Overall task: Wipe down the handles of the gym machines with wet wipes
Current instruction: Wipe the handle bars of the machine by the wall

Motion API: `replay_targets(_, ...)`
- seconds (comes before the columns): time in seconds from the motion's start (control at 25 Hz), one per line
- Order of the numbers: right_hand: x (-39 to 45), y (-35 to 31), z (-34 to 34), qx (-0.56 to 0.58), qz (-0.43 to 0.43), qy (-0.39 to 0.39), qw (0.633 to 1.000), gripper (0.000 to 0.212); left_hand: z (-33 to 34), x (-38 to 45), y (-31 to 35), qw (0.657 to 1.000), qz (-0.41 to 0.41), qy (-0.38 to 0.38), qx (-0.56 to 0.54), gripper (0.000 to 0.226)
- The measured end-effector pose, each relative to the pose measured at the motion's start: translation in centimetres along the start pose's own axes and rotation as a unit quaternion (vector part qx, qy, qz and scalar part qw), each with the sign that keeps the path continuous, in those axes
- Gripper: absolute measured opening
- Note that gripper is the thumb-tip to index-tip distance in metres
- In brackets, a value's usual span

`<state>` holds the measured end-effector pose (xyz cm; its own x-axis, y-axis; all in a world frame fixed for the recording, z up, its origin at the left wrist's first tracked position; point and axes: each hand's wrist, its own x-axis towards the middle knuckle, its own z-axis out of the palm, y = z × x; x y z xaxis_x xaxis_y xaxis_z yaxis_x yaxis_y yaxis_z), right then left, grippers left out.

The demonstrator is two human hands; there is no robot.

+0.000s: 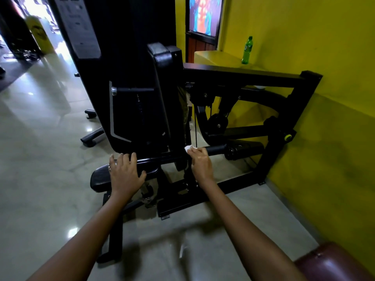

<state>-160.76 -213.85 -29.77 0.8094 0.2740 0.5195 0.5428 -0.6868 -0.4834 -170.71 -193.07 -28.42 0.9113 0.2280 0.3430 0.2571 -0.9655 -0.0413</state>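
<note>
— Status of wiping on this machine?

— In progress, by the look of it. Right hand (199,162) at centre frame, fingers curled over a white wet wipe (189,148) and pressing it onto the near end of the black handle bar (215,150). Only that near end under the wipe; remainder of the grip toward the right bare of any contact. No way to tell from shine or streaks how much is already clean.

— Left hand?

— Left hand (124,172) flat, fingers spread and straight, resting on the black seat pad (97,180) at lower centre-left. Holding nothing.

— Orientation of the handle?

— Long axis roughly horizontal, running left to right across mid-frame, free end pointing right toward the yellow wall (334,138), just short of a black roller pad (243,152).

— Outstanding?

— Judged: rest of this bar, plus other machines' handles. Green bottle (247,50) on the upper-right ledge, untouched.
</note>
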Motion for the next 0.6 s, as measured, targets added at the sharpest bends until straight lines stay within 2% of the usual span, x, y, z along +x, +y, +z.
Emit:
replay_targets(0.08,0.3,2.7,-1.7,-0.055,0.012,-0.037,0.998,0.047,0.1,-0.2,-0.3,1.0,0.005,0.016,-0.002,0.064)
replay_targets(0.2,1.5,4.7,-3.3,-0.137,0.17,-0.059,0.974,0.045,0.3,-0.2,0.0,1.0,-0.009,0.016,-0.001,0.067)
replay_targets(0.24,1.5,3.9,-3.3,-0.153,0.184,-0.07,0.968,0.046,0.4,-0.2,0.2,1.0,-0.015,0.014,-0.002,0.067)
replay_targets(0.32,0.8,2.2,-2.4,-0.196,0.128,-0.103,0.967,0.051,0.5,-0.1,0.4,1.0,-0.02,0.018,-0.008,0.065)
replay_targets(0.4,0.1,2.2,-1.7,-0.211,0.085,-0.086,0.97,0.058,0.6,-0.1,0.4,0.999,-0.014,0.037,-0.012,0.06)
replay_targets(0.48,0.9,2.9,-1.9,-0.273,0.108,-0.086,0.952,0.059,0.7,-0.2,0.2,0.999,-0.007,0.049,-0.014,0.059)
replay_targets(0.6,2.5,1.9,-2.1,-0.34,0.172,-0.178,0.907,0.051,0.8,-0.1,0.1,0.999,-0.011,0.051,-0.015,0.058)
